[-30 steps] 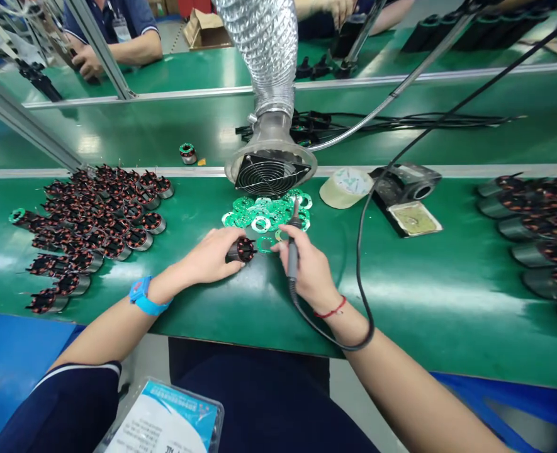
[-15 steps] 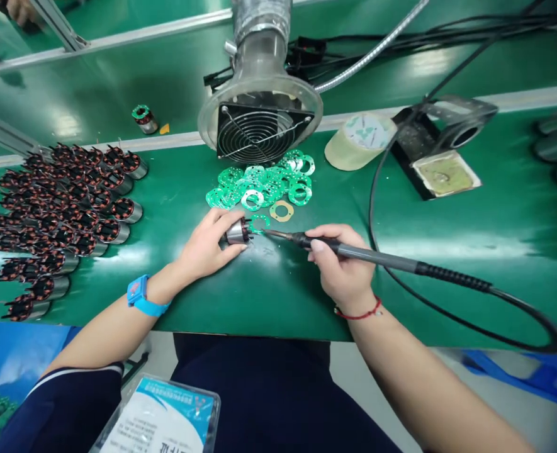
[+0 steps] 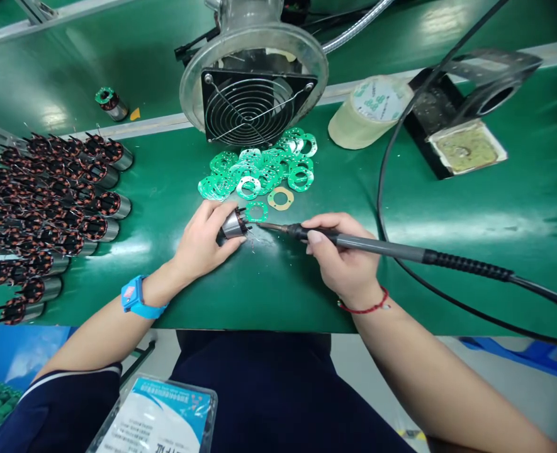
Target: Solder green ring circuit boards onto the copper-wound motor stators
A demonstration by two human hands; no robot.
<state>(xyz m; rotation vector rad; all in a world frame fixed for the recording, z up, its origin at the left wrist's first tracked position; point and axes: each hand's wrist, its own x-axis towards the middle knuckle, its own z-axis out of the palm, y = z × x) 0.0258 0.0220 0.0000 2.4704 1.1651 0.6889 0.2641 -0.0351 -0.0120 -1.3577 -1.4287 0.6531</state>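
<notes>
Head view: inside the front edge of the tabletop (image 3: 282, 296), left hand (image 3: 203, 238) clasps a stator (image 3: 233, 224), right hand (image 3: 347, 261) a soldering iron (image 3: 379, 246); best keep both steady.

Green boards (image 3: 269, 168); silver stator (image 3: 233, 224); grey-black soldering iron (image 3: 394, 250).

Past the left fingers (image 3: 214, 217) and to their right hangs a clear hood (image 3: 259, 38) with a black fan (image 3: 247, 116) behind a wire guard. Beyond the right fingers (image 3: 330, 220) stands a tape roll (image 3: 354, 126); farther right sits a dark stand (image 3: 448, 104) with a yellowish sponge (image 3: 467, 148). An orange-yellow scrap (image 3: 135, 114) lies well beyond and left of the left fingers, a badge (image 3: 158, 415) on their near side.
</notes>
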